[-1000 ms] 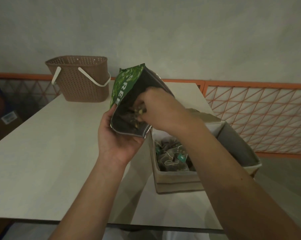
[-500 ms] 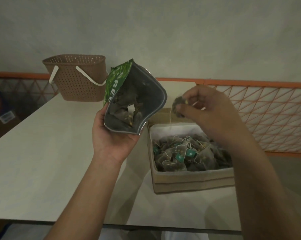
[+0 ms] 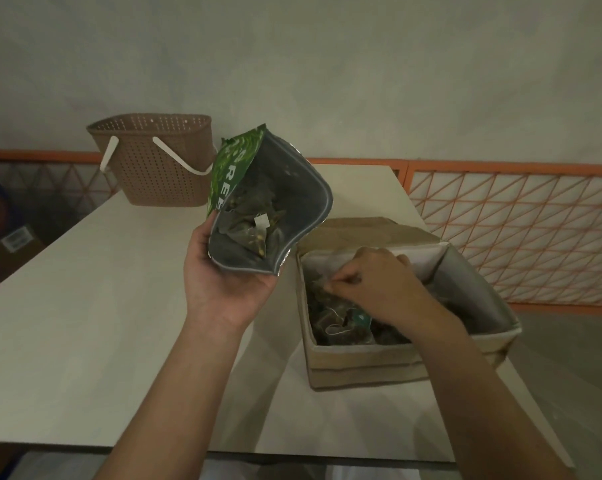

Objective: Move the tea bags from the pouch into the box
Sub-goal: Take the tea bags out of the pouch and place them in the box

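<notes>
Green pouch (image 3: 233, 174): one, left grip (image 3: 223, 289) holding | right grip (image 3: 379, 282) pinching one tea bag (image 3: 318, 284) | box (image 3: 362, 365): one

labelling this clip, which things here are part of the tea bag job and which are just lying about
Part of the job:
green foil pouch, gripped by the left hand
open cardboard box
tea bags in the box
right hand, pinching a tea bag over the box

Lying about:
brown perforated plastic basket
white table
orange lattice railing
</notes>
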Demonstrator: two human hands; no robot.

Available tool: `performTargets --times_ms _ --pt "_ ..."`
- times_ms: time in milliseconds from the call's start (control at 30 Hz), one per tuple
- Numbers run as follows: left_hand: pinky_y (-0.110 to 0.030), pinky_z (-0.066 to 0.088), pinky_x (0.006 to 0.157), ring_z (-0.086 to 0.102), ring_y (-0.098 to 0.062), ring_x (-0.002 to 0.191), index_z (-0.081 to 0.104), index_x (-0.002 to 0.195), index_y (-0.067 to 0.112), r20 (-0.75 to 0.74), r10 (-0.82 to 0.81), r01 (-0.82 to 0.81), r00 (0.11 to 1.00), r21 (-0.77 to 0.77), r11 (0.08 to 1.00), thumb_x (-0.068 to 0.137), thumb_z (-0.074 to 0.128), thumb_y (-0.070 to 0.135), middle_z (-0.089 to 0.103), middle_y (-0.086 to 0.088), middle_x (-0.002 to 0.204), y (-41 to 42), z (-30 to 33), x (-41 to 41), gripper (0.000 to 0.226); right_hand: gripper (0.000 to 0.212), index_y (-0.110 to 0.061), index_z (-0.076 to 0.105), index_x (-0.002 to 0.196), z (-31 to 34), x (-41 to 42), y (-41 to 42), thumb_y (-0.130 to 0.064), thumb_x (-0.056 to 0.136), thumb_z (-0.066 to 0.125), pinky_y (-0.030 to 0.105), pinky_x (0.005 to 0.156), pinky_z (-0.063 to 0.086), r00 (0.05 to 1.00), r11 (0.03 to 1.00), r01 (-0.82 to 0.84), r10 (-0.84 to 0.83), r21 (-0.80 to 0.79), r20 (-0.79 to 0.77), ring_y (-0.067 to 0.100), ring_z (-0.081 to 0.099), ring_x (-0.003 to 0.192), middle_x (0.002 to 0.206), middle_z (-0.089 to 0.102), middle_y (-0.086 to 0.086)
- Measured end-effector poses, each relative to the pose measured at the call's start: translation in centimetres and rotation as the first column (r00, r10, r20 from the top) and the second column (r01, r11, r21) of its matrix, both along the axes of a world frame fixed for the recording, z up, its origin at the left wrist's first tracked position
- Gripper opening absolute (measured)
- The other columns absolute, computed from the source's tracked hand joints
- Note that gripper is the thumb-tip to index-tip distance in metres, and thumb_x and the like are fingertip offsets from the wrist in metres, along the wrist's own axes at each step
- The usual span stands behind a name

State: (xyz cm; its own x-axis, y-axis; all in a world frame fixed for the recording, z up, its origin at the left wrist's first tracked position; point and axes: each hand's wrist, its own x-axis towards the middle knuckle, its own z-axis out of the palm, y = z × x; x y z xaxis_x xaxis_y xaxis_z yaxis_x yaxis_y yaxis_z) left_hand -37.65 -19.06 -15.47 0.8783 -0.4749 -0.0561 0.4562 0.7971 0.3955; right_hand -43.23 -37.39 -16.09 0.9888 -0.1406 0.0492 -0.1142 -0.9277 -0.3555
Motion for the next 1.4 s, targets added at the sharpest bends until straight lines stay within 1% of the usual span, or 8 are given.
performTargets --times_ms 167,267,467,600,833,967,1133,1400 --pt "-0.038 0.052 0.1 0.055 -0.03 0.131 0.081 0.102 0.015 0.014 -0.015 0.015 1.0 -0.012 1.0 0.078 0.062 0.038 0.059 -0.013 0.142 0.0 -0.2 0.1 0.039 0.009 -0.031 0.072 0.096 3.1 -1.5 0.7 -0.03 0.09 0.064 0.009 0.078 0.042 0.915 0.969 -0.081 -0.021 0.235 0.403 -0.005 0.053 0.081 0.091 0.061 -0.015" --pt "-0.038 0.053 0.097 0.061 -0.031 0.125 0.081 0.104 0.014 0.012 -0.038 0.038 0.999 -0.001 0.999 0.084 0.058 0.041 0.062 -0.013 0.139 -0.2 -0.3 0.1 0.04 0.008 -0.024 0.071 0.09 5.5 -2.0 2.3 -0.018 0.086 0.071 0.004 0.067 0.039 0.805 0.94 -0.212 0.013 0.266 0.594 -0.007 0.051 0.075 0.08 0.056 -0.016" --pt "-0.035 0.05 0.099 0.071 -0.026 0.105 0.081 0.101 0.01 -0.017 -0.03 0.03 0.999 0.011 0.999 0.092 0.051 0.042 0.071 -0.012 0.121 -0.1 -0.6 -0.2 0.045 0.018 -0.024 0.075 0.101 6.2 1.6 6.2 -0.016 0.086 0.069 0.004 0.07 0.035 0.864 0.937 -0.331 0.252 0.115 0.436 -0.009 0.048 0.067 0.078 0.052 -0.022" --pt "-0.034 0.043 0.106 0.06 -0.022 0.126 0.081 0.102 0.013 -0.039 -0.008 0.01 0.999 0.043 0.999 0.085 0.057 0.041 0.064 -0.007 0.137 -0.1 -0.9 -0.2 0.041 0.03 -0.027 0.071 0.114 5.6 4.4 7.7 -0.014 0.09 0.061 0.024 0.088 0.05 0.915 0.95 -0.311 0.304 -0.013 0.266 0.009 0.063 0.091 0.108 0.07 -0.005" --pt "-0.035 0.05 0.096 0.064 -0.026 0.115 0.079 0.109 0.015 -0.039 0.012 -0.009 0.999 0.066 0.998 0.086 0.056 0.042 0.065 -0.008 0.136 0.1 -0.8 -0.3 0.042 0.026 -0.021 0.066 0.117 4.9 5.2 8.1 -0.022 0.092 0.057 0.036 0.095 0.034 0.93 0.907 -0.29 0.342 -0.305 0.133 0.025 0.044 0.118 0.122 0.054 0.005" --pt "-0.035 0.05 0.094 0.058 -0.024 0.129 0.065 0.131 0.018 -0.043 0.002 0.0 0.999 0.046 0.999 0.085 0.058 0.041 0.06 -0.005 0.142 -0.1 -0.9 -0.1 0.053 0.025 -0.015 0.067 0.113 4.8 4.2 7.5 -0.025 0.091 0.058 0.037 0.097 0.039 0.929 0.923 -0.295 0.338 -0.245 0.154 0.025 0.041 0.119 0.127 0.047 0.007" --pt "-0.033 0.051 0.095 0.065 -0.025 0.11 0.08 0.1 0.013 0.009 -0.019 0.019 1.0 0.041 0.999 0.08 0.058 0.04 0.07 -0.009 0.119 -0.1 -0.7 0.1 0.04 0.003 -0.021 0.062 0.088 5.9 1.7 5.5 -0.019 0.085 0.063 0.023 0.072 0.05 0.892 0.926 -0.372 0.338 0.063 0.301 0.006 0.06 0.085 0.092 0.061 -0.008" --pt "-0.04 0.051 0.103 0.05 -0.032 0.138 0.072 0.123 0.016 0.01 -0.013 0.013 1.0 -0.069 0.998 0.078 0.064 0.038 0.051 -0.01 0.151 -0.3 -0.8 0.7 0.051 0.011 -0.016 0.064 0.083 6.8 -2.5 0.5 -0.005 0.085 0.068 0.027 0.074 0.056 0.835 0.834 -0.337 0.051 0.437 0.547 0.014 0.065 0.079 0.082 0.067 -0.002"
